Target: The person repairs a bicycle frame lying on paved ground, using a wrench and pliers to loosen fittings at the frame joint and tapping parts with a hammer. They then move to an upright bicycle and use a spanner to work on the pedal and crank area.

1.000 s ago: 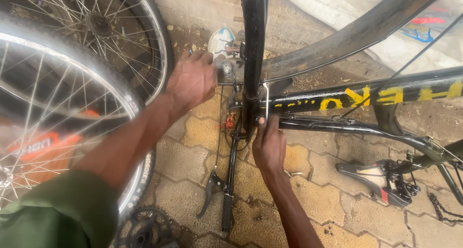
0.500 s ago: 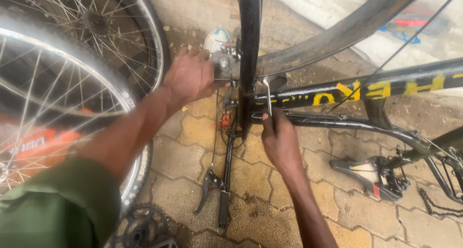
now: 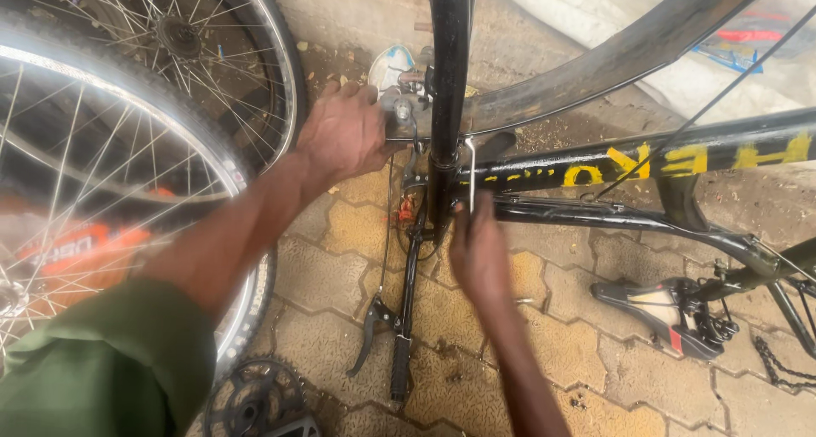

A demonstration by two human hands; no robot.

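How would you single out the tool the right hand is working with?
Start at the upside-down black bicycle frame with yellow lettering. Where its vertical black tube meets the frame, the right hand holds a thin L-shaped hex key. It is the only slim, bright silver rod there.

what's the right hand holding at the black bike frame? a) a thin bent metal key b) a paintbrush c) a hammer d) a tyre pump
a: the right hand grips a thin bent metal key that rises to the black frame.
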